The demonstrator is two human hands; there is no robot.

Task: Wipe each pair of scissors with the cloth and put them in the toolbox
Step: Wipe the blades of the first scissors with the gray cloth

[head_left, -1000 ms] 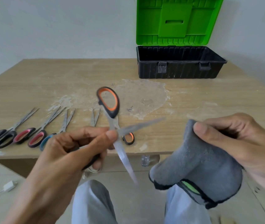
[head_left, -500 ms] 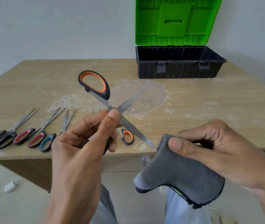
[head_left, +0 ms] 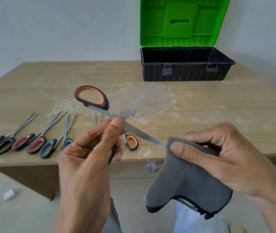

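Just within the last second the left grip (head_left: 86,158) has swung the open orange-and-black scissors (head_left: 139,132) round. The lower blade, which pointed down at the lap, now aims at the cloth (head_left: 184,179), and the right grip (head_left: 221,158) has risen to meet it. The tip sits at the fold of cloth pinched under the right thumb, so the wiping of this blade looks about to begin, tip first.

The left grip is curled about the hidden lower handle, thumb by the pivot. The pair hangs in the air over the front edge of the desk (head_left: 218,106), spread in an X. The working blade's long axis runs from the orange-lined loop at far left down to the tip at near right. The other blade, blurred, points toward the toolbox (head_left: 184,73) at the far edge. Other pairs (head_left: 33,140) lie along the front left edge.
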